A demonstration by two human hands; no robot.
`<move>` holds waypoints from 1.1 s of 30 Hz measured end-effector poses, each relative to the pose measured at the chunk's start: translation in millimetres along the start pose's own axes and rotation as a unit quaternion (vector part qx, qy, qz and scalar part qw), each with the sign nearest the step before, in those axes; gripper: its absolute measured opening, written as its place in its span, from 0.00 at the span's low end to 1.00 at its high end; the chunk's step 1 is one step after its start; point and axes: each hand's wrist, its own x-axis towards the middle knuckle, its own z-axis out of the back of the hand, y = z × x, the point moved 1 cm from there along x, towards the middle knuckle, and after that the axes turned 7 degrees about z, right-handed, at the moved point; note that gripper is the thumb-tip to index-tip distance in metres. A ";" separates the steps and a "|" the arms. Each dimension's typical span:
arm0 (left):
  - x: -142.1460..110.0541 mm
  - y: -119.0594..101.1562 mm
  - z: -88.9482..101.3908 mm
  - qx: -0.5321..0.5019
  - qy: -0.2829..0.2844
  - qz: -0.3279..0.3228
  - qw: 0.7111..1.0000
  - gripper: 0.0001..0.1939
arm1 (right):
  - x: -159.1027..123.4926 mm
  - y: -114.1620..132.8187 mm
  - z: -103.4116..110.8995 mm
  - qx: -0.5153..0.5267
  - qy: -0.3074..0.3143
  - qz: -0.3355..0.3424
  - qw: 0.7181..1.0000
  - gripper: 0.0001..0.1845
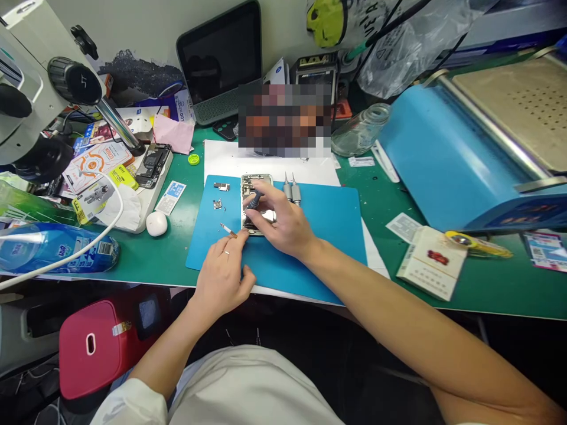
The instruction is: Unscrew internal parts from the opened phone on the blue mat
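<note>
An opened phone [257, 179] lies on a blue mat [310, 254], its inner parts exposed. My right hand [286, 221] is over the phone, thumb and fingers closed on a dark grey screwdriver [254, 200]; its tip is too small to make out. At the phone's lower left corner, my left hand [225, 265] rests a fingertip on the frame. Between its fingers is a cigarette [226, 228], pointing up and left. Left of the phone lie a small metal part [221, 187] and another small component [217, 204]. Two grey-handled screwdrivers [292, 190] lie to its right, tips pointing away.
A microscope [75, 82] and a blue bottle-like pack [57, 248] occupy the left. A white earbud case [156, 224] sits by the mat. Behind are a dark screen [221, 59] and glass jar [361, 130]. A blue machine [425, 159] and cigarette pack [432, 262] are right.
</note>
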 end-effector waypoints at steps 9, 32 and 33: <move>0.4 -0.7 0.0 -0.004 0.004 0.007 1.000 0.36 | 0.8 0.0 2.0 0.019 -0.016 -0.018 1.000 0.28; 0.3 2.6 8.4 -0.169 -0.010 0.104 0.980 0.30 | 1.0 -2.0 6.9 0.030 -0.058 -0.077 0.995 0.29; 1.5 2.5 10.2 -0.174 -0.010 0.107 0.979 0.29 | 1.1 -1.7 7.2 0.034 -0.060 -0.078 0.995 0.29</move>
